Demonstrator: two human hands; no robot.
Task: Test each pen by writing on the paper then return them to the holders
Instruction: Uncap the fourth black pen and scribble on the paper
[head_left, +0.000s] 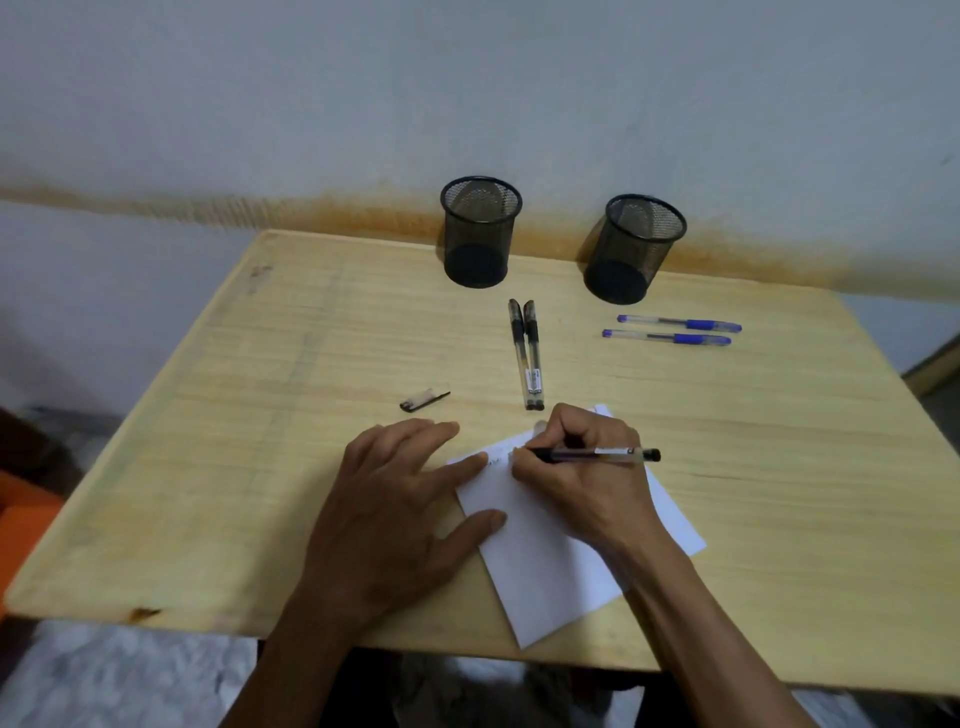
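Table (260, 415): pale yellow wood with a fine grain pattern. Paper (545, 561) — white, with faint dark marks near its top edge. Two holders (480, 234) (634, 249): black mesh. Two pens (527, 353) with clear barrels and black grips; two more (675, 332) clear with blue grips. Wall (467, 78) — grey-white, with a rusty orange band.

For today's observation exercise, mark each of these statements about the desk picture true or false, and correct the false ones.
1. The right hand holds a black pen on the paper. True.
2. Both mesh holders contain pens. False: both look empty.
3. Two blue pens lie near the right-hand holder. True.
4. The left hand grips a pen cap. False: it lies flat, fingers on the paper; the cap lies apart on the table.
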